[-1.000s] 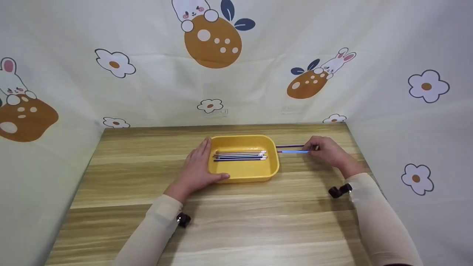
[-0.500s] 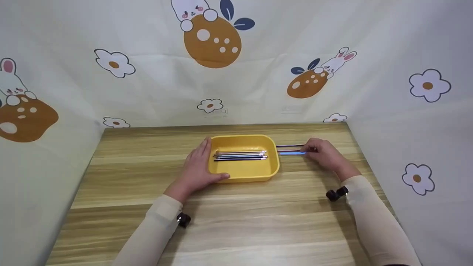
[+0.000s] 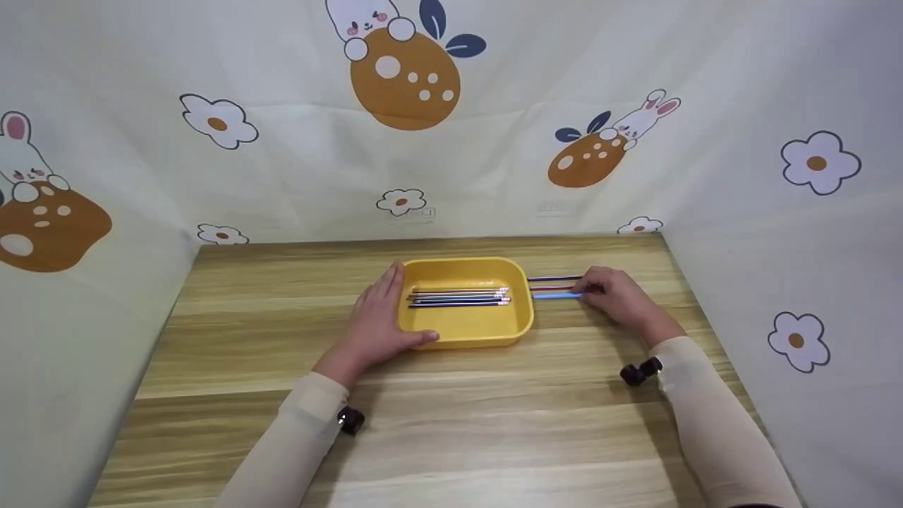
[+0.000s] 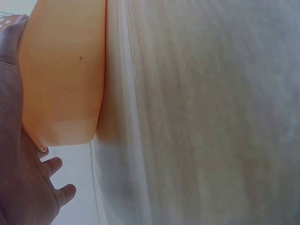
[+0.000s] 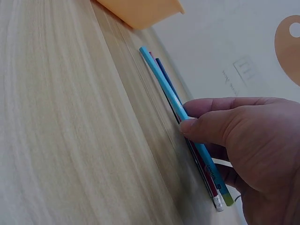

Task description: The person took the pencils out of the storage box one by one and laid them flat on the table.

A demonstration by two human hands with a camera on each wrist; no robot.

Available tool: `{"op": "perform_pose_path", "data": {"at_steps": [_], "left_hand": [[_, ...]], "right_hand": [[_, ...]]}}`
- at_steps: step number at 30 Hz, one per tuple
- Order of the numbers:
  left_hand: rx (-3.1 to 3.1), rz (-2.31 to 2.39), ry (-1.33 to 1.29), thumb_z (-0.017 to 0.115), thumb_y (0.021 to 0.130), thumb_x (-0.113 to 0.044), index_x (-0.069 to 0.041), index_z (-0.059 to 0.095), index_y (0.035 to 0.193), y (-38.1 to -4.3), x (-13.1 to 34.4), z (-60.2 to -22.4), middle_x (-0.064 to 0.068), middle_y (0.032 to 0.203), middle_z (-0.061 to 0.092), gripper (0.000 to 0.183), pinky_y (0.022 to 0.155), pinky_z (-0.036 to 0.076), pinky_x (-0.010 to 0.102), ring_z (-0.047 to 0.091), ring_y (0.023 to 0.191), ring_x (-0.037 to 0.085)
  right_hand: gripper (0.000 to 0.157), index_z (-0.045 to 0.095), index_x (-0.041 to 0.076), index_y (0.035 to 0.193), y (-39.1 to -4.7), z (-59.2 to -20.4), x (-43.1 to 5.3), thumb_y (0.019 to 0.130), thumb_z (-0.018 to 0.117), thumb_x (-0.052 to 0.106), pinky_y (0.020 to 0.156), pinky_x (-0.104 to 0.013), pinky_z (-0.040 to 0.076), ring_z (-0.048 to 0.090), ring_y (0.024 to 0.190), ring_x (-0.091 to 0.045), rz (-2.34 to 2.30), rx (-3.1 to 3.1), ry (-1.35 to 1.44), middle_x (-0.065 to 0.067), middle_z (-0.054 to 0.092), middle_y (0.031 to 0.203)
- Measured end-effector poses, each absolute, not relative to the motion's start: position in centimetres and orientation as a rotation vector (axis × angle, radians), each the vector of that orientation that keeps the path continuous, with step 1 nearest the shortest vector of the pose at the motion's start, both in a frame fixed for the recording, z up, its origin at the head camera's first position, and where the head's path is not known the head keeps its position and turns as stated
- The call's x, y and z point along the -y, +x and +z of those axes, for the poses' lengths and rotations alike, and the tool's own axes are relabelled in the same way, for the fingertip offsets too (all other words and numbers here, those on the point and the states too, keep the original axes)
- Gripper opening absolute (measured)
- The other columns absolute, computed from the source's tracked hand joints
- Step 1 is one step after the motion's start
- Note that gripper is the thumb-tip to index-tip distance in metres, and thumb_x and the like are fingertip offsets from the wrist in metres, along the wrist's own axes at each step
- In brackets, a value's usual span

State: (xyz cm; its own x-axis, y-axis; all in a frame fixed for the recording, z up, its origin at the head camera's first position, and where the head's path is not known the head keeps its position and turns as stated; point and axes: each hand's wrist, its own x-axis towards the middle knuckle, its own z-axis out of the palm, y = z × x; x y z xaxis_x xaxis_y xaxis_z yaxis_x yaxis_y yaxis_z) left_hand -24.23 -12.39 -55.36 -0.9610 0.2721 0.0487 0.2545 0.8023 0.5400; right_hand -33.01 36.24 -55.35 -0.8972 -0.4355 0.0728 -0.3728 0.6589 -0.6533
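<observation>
My left hand [image 3: 370, 321] rests against the left side of a yellow bin [image 3: 465, 328], fingers straight along its left wall and thumb along its near rim. In the left wrist view the fingers [image 4: 65, 194] spread past the bin's wall. Several pencils [image 3: 458, 300] with pale eraser ends lie side by side inside. To the bin's right, my right hand [image 3: 615, 296] pinches a light blue pencil [image 5: 164, 84] between thumb and fingers. A red pencil [image 3: 550, 288] and a dark blue pencil [image 3: 554, 278] lie beside it, their right ends hidden by the hand in the head view.
The wood-grain table [image 3: 451, 423] stretches out in front of the bin. A printed cloth [image 3: 296, 155] with rabbits and flowers closes off the back and both sides. Small black cameras [image 3: 640, 371] sit on both wrists.
My right hand has moved slightly left and towards me with the light blue pencil, bringing it alongside the red one. The red pencil shows more now. The left hand and bin stayed put.
</observation>
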Motion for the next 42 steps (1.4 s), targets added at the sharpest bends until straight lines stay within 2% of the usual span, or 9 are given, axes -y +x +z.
{"op": "perform_pose_path", "data": {"at_steps": [3,9,18,28,36,42], "left_hand": [[-2.95,0.883,0.433,0.084,0.082,-0.078,-0.007,0.003,0.178,-24.2,12.4,-55.3,0.015,0.186,0.008,0.145,0.136,0.011,0.059,0.013,0.17,0.036],[-2.945,0.884,0.439,0.084,0.082,-0.077,-0.006,0.003,0.178,-24.2,12.4,-55.2,0.014,0.186,0.007,0.145,0.136,0.013,0.06,0.013,0.17,0.035],[-2.939,0.895,0.434,0.084,0.081,-0.077,-0.007,0.002,0.178,-24.2,12.4,-55.2,0.014,0.186,0.006,0.145,0.136,0.011,0.06,0.012,0.17,0.035],[-2.939,0.899,0.424,0.084,0.08,-0.078,-0.008,0.003,0.178,-24.3,12.4,-55.4,0.013,0.186,0.006,0.145,0.136,0.012,0.061,0.013,0.17,0.035],[-2.934,0.895,0.414,0.083,0.081,-0.079,-0.009,0.002,0.178,-24.2,12.4,-55.2,0.012,0.186,0.006,0.145,0.137,0.01,0.056,0.012,0.17,0.033],[-2.931,0.887,0.409,0.083,0.081,-0.079,-0.009,0.002,0.178,-24.2,12.4,-55.2,0.01,0.186,0.004,0.144,0.137,0.009,0.055,0.011,0.17,0.032]], "right_hand": [[0.019,0.085,0.005,0.109,-33.0,-55.5,-36.3,0.098,0.078,-0.008,0.091,-0.03,0.054,0.069,0.105,-0.026,-1.068,-2.766,-0.658,-0.007,0.078,0.109],[0.019,0.085,0.006,0.11,-33.0,-55.6,-36.3,0.1,0.076,-0.007,0.095,-0.036,0.053,0.068,0.107,-0.027,-1.046,-2.746,-0.621,-0.009,0.077,0.11],[0.018,0.086,0.006,0.109,-33.1,-55.7,-36.4,0.099,0.077,-0.006,0.093,-0.029,0.052,0.067,0.106,-0.026,-1.074,-2.728,-0.628,-0.009,0.077,0.109],[0.019,0.086,0.007,0.11,-33.2,-55.9,-36.4,0.099,0.078,-0.006,0.098,-0.039,0.052,0.068,0.107,-0.027,-1.071,-2.737,-0.619,-0.008,0.077,0.108],[0.015,0.085,0.007,0.109,-32.8,-55.4,-36.0,0.099,0.08,-0.003,0.097,-0.033,0.052,0.067,0.108,-0.025,-1.093,-2.749,-0.547,-0.008,0.076,0.11],[0.012,0.085,0.008,0.11,-32.4,-54.4,-34.8,0.101,0.08,0.003,0.09,-0.031,0.053,0.066,0.102,-0.023,-1.133,-2.772,-0.52,-0.006,0.077,0.11]]}}
